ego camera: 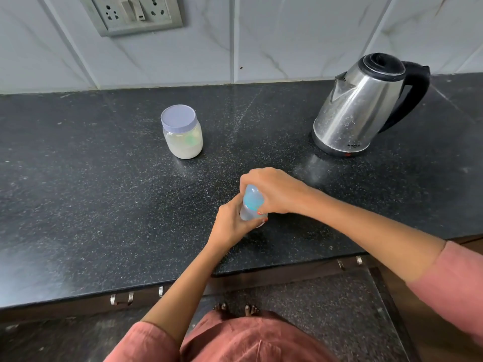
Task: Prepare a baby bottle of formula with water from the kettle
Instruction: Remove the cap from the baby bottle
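A clear baby bottle (251,202) with a bluish top stands on the black counter (104,194), near its front edge. My left hand (230,223) grips the bottle's lower body from the left. My right hand (271,190) is curled over the bottle's cap from the right and above. A formula jar (182,131) with a pale purple lid and white powder inside stands farther back and left, lid on. The steel kettle (363,111) with a black lid and handle sits at the back right, lid closed.
A wall socket and switch plate (136,13) is set in the tiled wall above the jar. Cabinet handles (121,299) show below the counter's front edge. My feet and a dark floor lie below.
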Demonstrator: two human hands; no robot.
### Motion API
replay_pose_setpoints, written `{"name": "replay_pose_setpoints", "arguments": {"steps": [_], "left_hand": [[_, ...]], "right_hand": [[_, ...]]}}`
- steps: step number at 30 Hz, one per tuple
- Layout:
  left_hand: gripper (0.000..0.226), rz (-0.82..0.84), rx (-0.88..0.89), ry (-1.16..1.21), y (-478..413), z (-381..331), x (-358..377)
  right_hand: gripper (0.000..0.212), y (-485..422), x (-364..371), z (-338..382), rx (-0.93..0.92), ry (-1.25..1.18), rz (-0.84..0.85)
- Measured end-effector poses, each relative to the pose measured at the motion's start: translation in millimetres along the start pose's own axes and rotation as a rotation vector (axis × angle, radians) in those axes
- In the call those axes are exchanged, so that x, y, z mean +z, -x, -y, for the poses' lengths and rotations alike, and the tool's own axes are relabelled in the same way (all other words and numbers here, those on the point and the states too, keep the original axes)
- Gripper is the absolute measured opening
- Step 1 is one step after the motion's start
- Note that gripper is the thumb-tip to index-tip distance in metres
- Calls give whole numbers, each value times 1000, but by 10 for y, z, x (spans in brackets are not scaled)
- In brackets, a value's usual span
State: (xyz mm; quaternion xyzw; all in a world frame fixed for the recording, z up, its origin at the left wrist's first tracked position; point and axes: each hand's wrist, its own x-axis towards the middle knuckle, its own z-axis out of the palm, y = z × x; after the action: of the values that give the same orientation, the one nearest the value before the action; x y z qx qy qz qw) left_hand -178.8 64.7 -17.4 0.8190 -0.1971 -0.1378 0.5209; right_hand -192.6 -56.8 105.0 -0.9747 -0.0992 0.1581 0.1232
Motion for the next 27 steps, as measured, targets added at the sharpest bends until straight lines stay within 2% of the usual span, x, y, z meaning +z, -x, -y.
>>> {"name": "replay_pose_setpoints", "arguments": {"steps": [2,4,7,10,12,16,20,23,25,27], "left_hand": [[40,0,-6,-5,3,-2,3],[41,-1,-4,-13,6,-7,5],[42,-6,16,-17,10,-18,-3],[42,-15,21,-16,16,-16,3],[41,-16,18,-11,19,-13,9],[42,-22,9,-7,20,-1,13],[41,-31,-10,-1,20,15,17],[49,-18,-5,10,16,21,21],[53,-23,9,19,20,20,18],[51,-20,11,19,25,14,21]], "right_hand": [[38,-4,-56,-36,-83,9,91],[42,9,-82,-47,-82,15,125],[57,42,-96,-26,21,-46,63],[52,74,-108,19,144,25,-18],[46,89,-102,55,167,58,-12],[36,113,-140,98,49,43,52],[37,128,-153,58,-24,19,100],[41,135,-141,26,71,-49,8],[47,143,-137,21,163,9,-87],[42,156,-133,46,194,59,-107]]}}
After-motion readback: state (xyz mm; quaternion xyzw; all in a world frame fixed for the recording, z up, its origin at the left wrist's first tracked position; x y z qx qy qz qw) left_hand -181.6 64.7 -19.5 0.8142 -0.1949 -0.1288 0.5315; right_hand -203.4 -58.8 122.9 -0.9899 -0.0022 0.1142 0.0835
